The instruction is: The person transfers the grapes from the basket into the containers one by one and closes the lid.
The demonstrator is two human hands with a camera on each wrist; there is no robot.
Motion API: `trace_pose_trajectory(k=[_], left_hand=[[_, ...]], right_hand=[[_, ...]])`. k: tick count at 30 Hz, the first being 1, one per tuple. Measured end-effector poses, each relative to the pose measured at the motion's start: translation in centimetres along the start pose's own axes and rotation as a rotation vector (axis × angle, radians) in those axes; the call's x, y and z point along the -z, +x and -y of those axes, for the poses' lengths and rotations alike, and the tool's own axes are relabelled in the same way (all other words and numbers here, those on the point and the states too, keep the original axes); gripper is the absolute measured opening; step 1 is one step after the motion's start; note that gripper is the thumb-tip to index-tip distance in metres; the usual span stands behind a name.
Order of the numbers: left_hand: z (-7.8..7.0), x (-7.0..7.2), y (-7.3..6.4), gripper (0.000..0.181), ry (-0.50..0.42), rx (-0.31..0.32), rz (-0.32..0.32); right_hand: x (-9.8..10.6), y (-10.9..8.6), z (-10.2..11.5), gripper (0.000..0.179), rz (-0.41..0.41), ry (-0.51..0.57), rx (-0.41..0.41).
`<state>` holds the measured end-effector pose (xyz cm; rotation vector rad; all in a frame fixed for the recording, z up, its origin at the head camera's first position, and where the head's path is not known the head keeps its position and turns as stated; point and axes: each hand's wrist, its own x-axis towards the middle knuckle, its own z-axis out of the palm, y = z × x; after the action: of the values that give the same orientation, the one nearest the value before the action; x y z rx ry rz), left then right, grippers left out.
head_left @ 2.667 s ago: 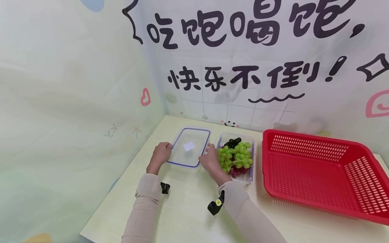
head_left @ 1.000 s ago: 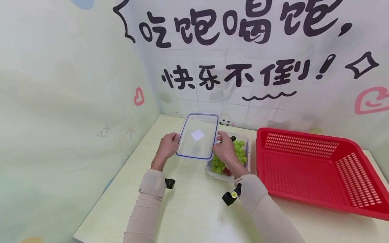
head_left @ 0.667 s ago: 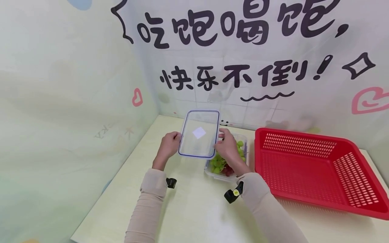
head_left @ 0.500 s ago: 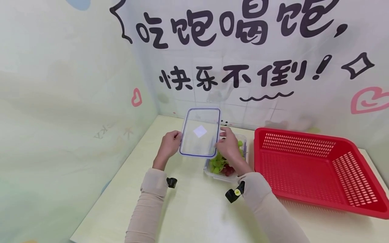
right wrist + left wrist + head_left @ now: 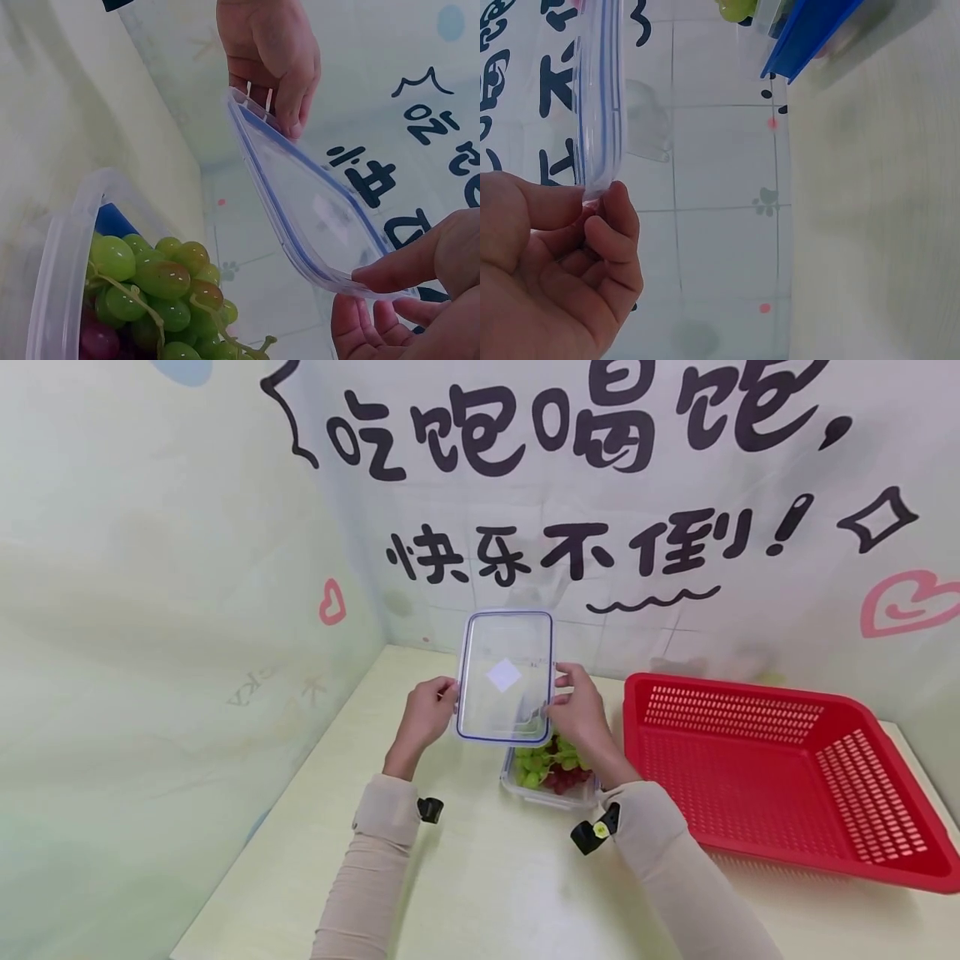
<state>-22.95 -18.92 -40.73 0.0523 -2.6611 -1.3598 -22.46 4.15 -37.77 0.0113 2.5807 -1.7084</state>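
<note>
A clear rectangular container lid (image 5: 504, 647) with a blue seal hangs in the air between my two hands. My left hand (image 5: 429, 714) pinches its left edge; in the left wrist view, thumb and fingers of that left hand (image 5: 562, 262) close on the rim. Its right edge is pinched by my right hand (image 5: 581, 714), thumb on one face and fingers behind, as the right wrist view shows. Below and partly behind the lid stands a clear plastic container (image 5: 551, 799) holding green grapes (image 5: 161, 289) and red grapes (image 5: 99, 339). The lid and right hand hide part of it.
A large red perforated basket (image 5: 750, 777) stands to the right of the container on the pale table (image 5: 480, 885). Behind the table rises a wall (image 5: 465, 502) with printed writing, and another wall stands at the left.
Both hands have lifted the lid off the table and carried it up and to the right. It now partly covers the view of the grape container, and the head view has shifted slightly.
</note>
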Motion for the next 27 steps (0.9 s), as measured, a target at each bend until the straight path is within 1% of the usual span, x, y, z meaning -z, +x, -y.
trace_pose_trajectory(k=[5,12,19,27], left_hand=[[-0.8,-0.4,0.3,0.027,-0.016,-0.015,-0.019],[-2.0,-1.0,0.8,0.024,-0.02,-0.02,-0.038],[-2.6,-1.3,1.0,0.023,-0.03,-0.045,-0.064],[-3.4,-1.7,1.1,0.021,-0.051,-0.085,-0.077]], right_hand=[[1.1,0.5,-0.1,0.064,0.002,0.01,0.019],[2.6,1.2,-0.1,0.062,0.004,0.01,0.043],[3.3,1.6,-0.2,0.06,-0.015,0.034,0.068],[4.3,1.9,-0.2,0.058,-0.026,0.017,0.082]])
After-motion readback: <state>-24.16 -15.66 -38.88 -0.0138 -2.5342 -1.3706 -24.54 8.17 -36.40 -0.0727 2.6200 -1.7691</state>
